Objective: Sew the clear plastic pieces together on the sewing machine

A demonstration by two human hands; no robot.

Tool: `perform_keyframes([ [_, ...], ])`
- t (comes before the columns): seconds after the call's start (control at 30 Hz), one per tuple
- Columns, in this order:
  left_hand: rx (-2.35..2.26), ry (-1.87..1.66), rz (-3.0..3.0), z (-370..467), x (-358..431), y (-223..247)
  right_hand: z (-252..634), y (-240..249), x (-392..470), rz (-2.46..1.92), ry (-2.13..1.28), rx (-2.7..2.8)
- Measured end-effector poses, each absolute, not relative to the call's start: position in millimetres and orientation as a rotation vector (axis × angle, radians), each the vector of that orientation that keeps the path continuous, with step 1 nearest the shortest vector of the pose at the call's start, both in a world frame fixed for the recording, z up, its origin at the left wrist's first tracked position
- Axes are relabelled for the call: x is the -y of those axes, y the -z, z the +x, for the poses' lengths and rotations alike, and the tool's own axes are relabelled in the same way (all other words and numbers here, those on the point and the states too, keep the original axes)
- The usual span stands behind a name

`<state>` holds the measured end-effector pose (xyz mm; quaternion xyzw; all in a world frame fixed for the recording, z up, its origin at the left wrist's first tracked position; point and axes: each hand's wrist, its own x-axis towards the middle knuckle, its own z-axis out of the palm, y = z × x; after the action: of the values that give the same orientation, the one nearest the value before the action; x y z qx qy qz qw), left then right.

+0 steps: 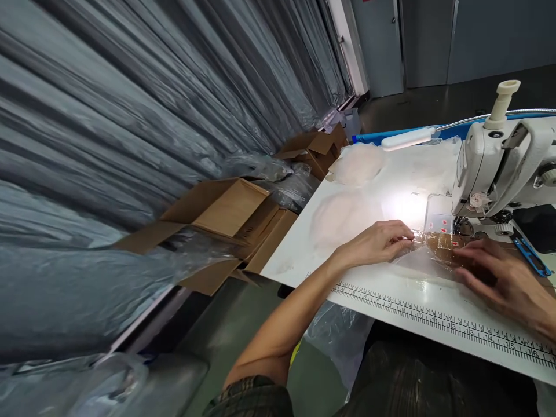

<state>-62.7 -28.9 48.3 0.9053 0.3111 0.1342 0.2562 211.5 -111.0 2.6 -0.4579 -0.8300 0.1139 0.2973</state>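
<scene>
My left hand (382, 242) pinches the edge of a thin, sheer piece of fabric (419, 259) between thumb and fingers, just left of the needle area. The piece lies on the white sewing table (299, 260), and part of it looks brownish and shiny. On the other side, my right hand (508, 281) reaches in with fingers stretched out and apart, their tips at the fabric's right edge. A white sewing machine (473, 168) stands right behind the fabric, its presser foot partly hidden. Small red marks show on the plate beside it.
Two pale round sheer pieces (358, 165) lie toward the table's far left. Blue thread snips (532, 255) rest at the machine's right. A printed ruler (417, 315) runs along the front edge. Open cardboard boxes (232, 211) with clear plastic stand left, before grey curtains (174, 87).
</scene>
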Motion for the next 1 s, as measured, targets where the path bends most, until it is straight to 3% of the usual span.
perform_keyframes([
  [0.3, -1.179, -0.351, 2.387, -83, 30, -43, 211, -20, 115, -1.093, -0.353, 2.015],
  [0.67, -0.502, -0.567, 2.340, -7, 45, -54, 211, -20, 116, -1.033, -0.571, 1.832],
  [1.0, -0.623, -0.581, 2.123, 1, 51, -51, 211, -24, 121, -1.160, -0.860, 1.621],
])
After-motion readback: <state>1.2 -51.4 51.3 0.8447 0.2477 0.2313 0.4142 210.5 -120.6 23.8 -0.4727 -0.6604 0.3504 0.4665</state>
